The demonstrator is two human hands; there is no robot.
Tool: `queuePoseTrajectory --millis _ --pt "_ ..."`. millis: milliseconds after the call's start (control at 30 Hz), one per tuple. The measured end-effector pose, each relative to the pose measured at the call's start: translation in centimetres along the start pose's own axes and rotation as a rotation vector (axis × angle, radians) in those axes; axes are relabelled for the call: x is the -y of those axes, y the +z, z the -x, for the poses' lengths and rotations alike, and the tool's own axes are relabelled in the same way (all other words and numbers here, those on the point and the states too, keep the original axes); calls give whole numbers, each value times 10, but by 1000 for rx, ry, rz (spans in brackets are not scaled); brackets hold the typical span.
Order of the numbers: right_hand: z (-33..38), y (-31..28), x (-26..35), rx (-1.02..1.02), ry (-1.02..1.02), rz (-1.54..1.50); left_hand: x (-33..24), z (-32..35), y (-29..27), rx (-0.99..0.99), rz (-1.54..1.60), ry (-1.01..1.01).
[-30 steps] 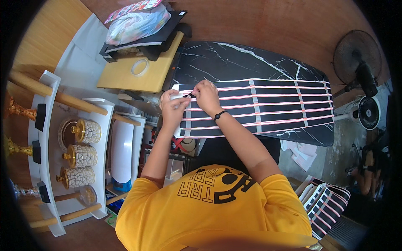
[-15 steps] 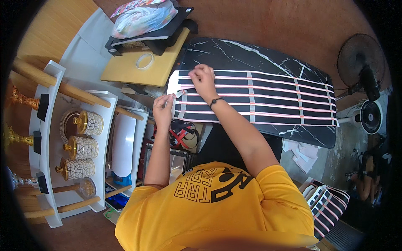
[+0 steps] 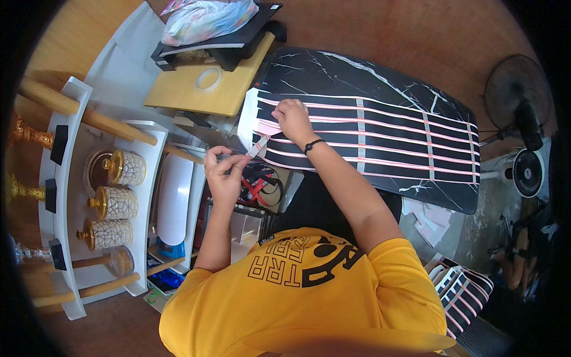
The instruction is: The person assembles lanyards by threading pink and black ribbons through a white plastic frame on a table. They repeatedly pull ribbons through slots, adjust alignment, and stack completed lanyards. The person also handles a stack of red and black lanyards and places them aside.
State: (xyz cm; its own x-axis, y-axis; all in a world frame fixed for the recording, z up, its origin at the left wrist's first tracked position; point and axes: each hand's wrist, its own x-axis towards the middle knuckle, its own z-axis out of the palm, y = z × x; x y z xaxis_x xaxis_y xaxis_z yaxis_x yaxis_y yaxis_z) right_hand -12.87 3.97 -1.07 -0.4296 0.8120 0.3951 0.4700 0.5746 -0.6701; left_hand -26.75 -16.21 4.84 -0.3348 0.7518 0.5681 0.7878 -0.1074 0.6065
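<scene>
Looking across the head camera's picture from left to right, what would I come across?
Three gold-lidded jars, a white rounded panel, the person's left hand, the grey strip in its grip, the right hand, pale papers on the floor, a small white-rimmed fan.

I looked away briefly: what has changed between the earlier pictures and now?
The left hand has moved away from the right hand, toward the body, peeling up a grey tape band that lay flat across the black striped strips. The right hand stays over the strips; the other grey bands still lie flat.
</scene>
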Motion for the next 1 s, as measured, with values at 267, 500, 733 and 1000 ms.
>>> queuePoseTrajectory --millis 267,500,733,1000 --pt "31 -24 16 14 -250 -28 28 -9 11 -29 299 -389" --pt "25 -5 13 -4 -118 -2 0 14 -16 -22 211 -210" --pt "27 -27 22 5 -181 -283 -4 5 -37 -62 254 -427" --pt "53 -21 28 175 -129 25 -10 13 -45 14 279 -359"
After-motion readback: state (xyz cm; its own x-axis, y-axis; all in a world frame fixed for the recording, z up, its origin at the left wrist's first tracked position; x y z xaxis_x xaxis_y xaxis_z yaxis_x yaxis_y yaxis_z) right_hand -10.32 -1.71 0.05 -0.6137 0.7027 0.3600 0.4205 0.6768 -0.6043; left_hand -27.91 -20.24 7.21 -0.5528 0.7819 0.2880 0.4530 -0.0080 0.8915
